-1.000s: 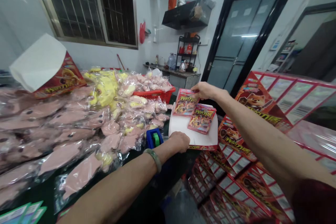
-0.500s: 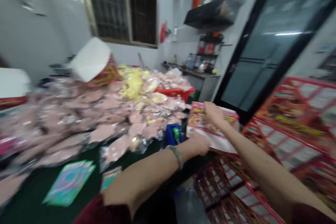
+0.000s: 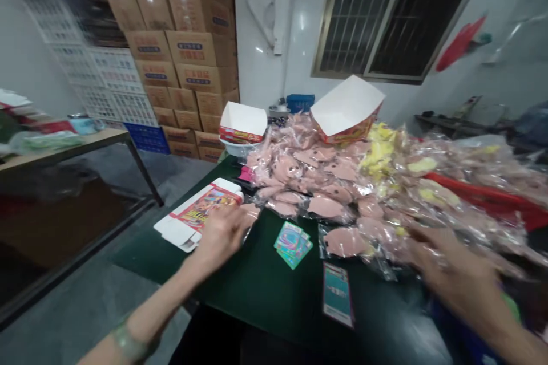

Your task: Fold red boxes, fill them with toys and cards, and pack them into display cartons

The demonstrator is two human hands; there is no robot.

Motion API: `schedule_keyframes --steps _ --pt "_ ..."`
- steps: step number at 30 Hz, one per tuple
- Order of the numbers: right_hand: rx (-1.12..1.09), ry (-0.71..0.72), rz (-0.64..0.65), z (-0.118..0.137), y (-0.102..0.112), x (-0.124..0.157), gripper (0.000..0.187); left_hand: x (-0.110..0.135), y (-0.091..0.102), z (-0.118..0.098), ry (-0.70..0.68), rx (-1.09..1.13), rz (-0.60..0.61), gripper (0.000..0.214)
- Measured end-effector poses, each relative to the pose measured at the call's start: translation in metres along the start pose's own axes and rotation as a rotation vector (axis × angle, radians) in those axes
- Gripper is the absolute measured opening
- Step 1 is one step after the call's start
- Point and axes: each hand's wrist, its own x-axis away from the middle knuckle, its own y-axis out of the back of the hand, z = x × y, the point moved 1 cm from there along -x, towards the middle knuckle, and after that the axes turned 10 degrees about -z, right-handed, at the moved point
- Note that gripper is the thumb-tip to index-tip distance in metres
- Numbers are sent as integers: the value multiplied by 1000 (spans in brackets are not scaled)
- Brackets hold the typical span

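My left hand is curled at the left end of the table, in front of a flat printed carton. By its fingertips is a pink piece in a clear bag; whether they grip it is hard to make out. My right hand, smeared by motion, is over the right side of a heap of bagged pink pieces; its fingers are unclear. Bright cards and a teal printed card lie between the hands. Under the right forearm shows a blue tape dispenser, partly hidden.
Two open cartons with white insides, a smaller one and a larger one, stand behind the heap. A red basket holds more bags at right. Stacked brown boxes line the wall, and another table stands at left.
The view has swung left. My hands, earlier together on a printed carton at right, are now far apart: the left by the flat carton, the right over the bags.
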Motion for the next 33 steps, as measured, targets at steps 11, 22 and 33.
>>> schedule_keyframes --steps 11,22,33 --pt "-219 34 689 312 -273 -37 31 57 1 115 393 -358 210 67" --pt "-361 -32 595 347 -253 -93 20 53 41 105 430 -243 -240 84" --pt "-1020 200 573 323 -100 -74 16 59 69 11 438 649 -310 23"
